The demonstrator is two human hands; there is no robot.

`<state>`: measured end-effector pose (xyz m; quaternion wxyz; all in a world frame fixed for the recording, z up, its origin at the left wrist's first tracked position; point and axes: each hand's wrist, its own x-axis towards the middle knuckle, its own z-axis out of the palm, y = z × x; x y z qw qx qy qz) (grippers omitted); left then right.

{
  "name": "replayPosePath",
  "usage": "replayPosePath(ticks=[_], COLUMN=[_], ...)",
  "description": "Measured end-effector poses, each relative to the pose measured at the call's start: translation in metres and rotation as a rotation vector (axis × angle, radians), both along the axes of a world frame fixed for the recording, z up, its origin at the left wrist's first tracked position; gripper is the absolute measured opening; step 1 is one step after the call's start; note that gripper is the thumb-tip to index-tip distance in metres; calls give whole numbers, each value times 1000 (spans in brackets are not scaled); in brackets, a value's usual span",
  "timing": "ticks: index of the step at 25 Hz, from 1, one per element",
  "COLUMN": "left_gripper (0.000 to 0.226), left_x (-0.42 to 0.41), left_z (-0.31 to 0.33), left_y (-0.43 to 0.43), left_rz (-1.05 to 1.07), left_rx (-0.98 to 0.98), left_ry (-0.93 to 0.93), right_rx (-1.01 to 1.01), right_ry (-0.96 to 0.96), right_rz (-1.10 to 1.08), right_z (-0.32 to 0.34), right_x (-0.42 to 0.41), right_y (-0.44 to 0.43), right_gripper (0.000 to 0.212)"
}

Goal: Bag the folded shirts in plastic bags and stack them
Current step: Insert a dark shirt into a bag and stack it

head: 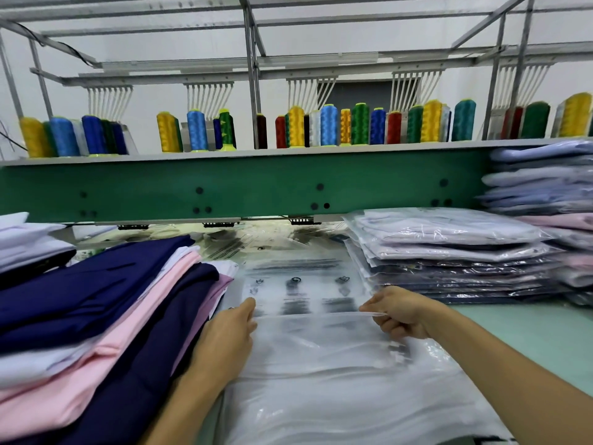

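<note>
The near plastic bag (321, 374) has its flap pinched by fingers of the left hand (229, 332) and right hand (401, 313); pulling it evenly should keep it flat.

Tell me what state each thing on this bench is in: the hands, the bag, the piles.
left hand: grips the left edge of the plastic bag, thumb on top.
right hand: pinches the strip along the bag's mouth.
plastic bag: lying flat, something white inside, not yet stacked.
unbagged shirts: folded, piled at left.
bagged shirts: stacked at right.
thread cones: upright on the shelf.
</note>
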<state>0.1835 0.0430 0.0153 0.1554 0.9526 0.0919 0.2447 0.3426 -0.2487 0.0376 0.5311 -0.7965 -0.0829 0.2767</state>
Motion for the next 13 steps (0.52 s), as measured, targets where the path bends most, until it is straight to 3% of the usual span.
replayPosePath(ticks=[7, 10, 13], left_gripper=[21, 14, 39], left_x=[0, -2, -3], left_z=[9, 10, 9], left_y=[4, 1, -4], left_rz=[147, 94, -72], left_rx=[-18, 54, 114], left_ry=[27, 41, 11], right_rx=[-24, -48, -129], right_ry=[-58, -116, -148], right_rz=[-79, -39, 14], right_z=[-1, -1, -2], right_x=[8, 10, 7], right_y=[-24, -32, -31], right_gripper=[12, 19, 18])
